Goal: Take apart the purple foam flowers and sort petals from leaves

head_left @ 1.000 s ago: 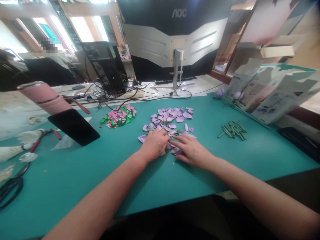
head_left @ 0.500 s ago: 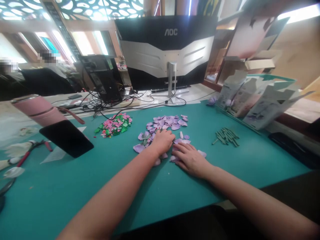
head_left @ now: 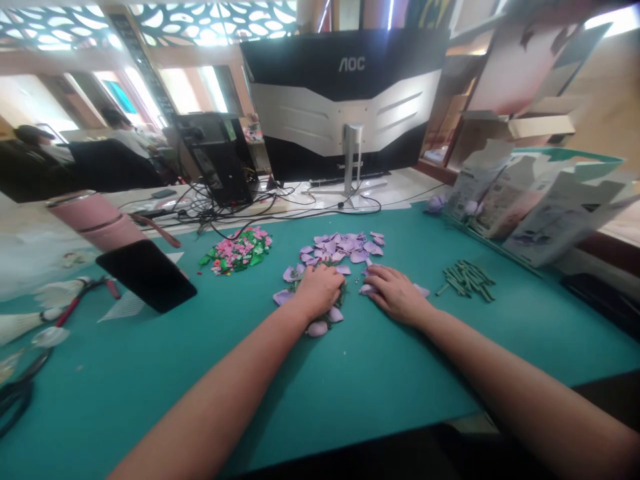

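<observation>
My left hand (head_left: 320, 290) lies on a pile of purple petals and green pieces, its fingers bent over them; whether it grips any is hidden. To its right, my right hand (head_left: 397, 293) rests palm down with fingers spread over a few purple petals (head_left: 369, 289). Beyond both hands lies a cluster of purple petals (head_left: 347, 245). Small bits (head_left: 357, 281) sit on the green mat between my hands.
Pink and green flower pieces (head_left: 239, 251) lie at left, near a leaning black phone (head_left: 147, 275) and a pink bottle (head_left: 97, 220). Green sticks (head_left: 467, 279) are at right, before opened boxes (head_left: 543, 217). A monitor (head_left: 347, 100) stands behind.
My right hand has moved right, away from my left hand, with petals under it, widening the gap between them. The view has shifted slightly, and my left hand remains on its pile.
</observation>
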A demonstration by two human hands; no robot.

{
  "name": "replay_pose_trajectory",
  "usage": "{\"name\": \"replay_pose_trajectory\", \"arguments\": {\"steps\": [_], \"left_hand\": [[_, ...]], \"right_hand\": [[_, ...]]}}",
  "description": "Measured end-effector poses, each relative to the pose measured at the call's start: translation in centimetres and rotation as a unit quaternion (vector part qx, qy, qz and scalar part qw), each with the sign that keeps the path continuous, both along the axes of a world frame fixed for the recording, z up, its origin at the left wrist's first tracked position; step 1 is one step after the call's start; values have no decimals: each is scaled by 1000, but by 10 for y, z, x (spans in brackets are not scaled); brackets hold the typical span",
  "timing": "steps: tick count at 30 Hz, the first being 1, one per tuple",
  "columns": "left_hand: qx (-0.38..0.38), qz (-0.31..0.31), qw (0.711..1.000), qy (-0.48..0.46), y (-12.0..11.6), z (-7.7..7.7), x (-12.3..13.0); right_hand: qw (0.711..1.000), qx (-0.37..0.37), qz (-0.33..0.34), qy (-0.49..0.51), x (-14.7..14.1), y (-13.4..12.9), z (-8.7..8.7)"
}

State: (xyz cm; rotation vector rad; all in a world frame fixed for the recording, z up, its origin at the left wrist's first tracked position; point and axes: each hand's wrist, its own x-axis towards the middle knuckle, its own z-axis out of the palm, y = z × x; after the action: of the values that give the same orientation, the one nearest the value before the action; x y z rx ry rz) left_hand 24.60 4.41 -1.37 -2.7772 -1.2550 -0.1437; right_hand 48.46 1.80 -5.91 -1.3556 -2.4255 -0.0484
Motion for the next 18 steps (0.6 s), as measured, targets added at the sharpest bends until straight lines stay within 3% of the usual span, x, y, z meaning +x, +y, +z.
{"name": "replay_pose_trajectory", "arguments": {"steps": [5,9,13,18], "left_hand": [[-15,27,996,-84,0,11,-27],[-20,80,985,-149,6,13,-60],[-35,119,976,-180,7,5,-85],[-46,147,969,-195,-8,-11,-98]], "right_hand": [[999,21,-26,11,-10,5,7],[996,1,-3,88,-44,7,21],[989,-73,-42,118,-84,23,26],[989,-95,-59,100,-112,51,15]]}}
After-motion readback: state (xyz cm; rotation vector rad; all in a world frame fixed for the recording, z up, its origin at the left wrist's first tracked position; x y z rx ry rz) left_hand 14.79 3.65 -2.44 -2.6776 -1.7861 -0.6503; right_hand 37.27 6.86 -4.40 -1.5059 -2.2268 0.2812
